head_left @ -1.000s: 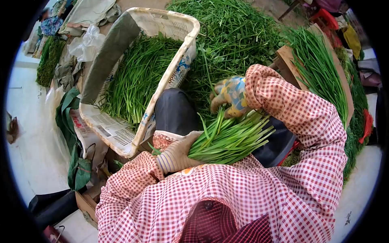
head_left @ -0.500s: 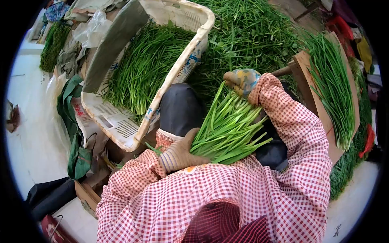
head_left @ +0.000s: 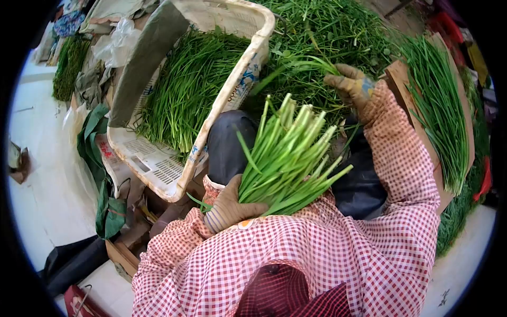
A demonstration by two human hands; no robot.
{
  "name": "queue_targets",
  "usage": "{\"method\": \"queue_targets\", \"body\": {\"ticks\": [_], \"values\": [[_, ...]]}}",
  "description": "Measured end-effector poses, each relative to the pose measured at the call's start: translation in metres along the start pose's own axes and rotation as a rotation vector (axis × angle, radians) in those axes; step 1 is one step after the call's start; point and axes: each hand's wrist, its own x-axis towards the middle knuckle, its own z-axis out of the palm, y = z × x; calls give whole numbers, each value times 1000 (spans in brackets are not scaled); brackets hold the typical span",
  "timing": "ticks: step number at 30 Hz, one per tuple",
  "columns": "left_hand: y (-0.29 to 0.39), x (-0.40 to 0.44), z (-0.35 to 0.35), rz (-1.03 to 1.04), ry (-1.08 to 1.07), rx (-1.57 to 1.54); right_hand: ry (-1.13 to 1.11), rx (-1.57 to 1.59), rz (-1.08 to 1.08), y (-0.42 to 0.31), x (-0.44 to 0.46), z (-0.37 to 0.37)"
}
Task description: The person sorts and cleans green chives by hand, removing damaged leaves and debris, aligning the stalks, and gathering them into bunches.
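Observation:
My left hand [head_left: 231, 205], in a tan striped-cuff glove, is wrapped round the lower part of a bunch of green stalks [head_left: 285, 158] above my lap. The pale cut ends fan out up and to the right. My right hand [head_left: 346, 83], gloved in tan with blue and yellow patches, pinches a few green blades [head_left: 303, 64] up and to the right of the bunch, apart from it. Beneath those blades lies a heap of loose greens [head_left: 327, 31].
A white plastic basket [head_left: 212, 119] with more green stalks and a grey cloth liner stands at the upper left. On the right, stalks [head_left: 441, 116] lie on a cardboard sheet [head_left: 398, 79]. Green cloth [head_left: 95, 142] and a black bundle [head_left: 74, 264] are at the left.
My right hand has moved up and right, away from the bunch, and now holds a few blades. The bunch in my left hand has its cut ends spread more upright.

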Motion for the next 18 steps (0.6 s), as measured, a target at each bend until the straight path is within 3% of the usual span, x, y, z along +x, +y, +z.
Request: {"method": "queue_targets", "body": {"ticks": [1, 4, 8, 10, 12, 16, 18], "values": [[1, 0, 0, -2, -11, 13, -34, 138, 10, -13, -6, -2], [-7, 1, -6, 16, -33, -266, 40, 95, -66, -49, -49, -1], [-19, 2, -17, -4, -49, -230, -117, -70, 145, -51, -103, 24], [-24, 4, -17, -20, -86, -322, -196, -303, 98, -34, -110, 34], [-22, 2, -11, -20, -136, -447, -300, -603, -225, -18, -101, 35], [-7, -10, 4, 12, -130, -480, -330, -1087, -96, -23, -110, 57], [-13, -12, 4, 51, -118, -410, -416, -1132, -57, -13, -104, 66]]}}
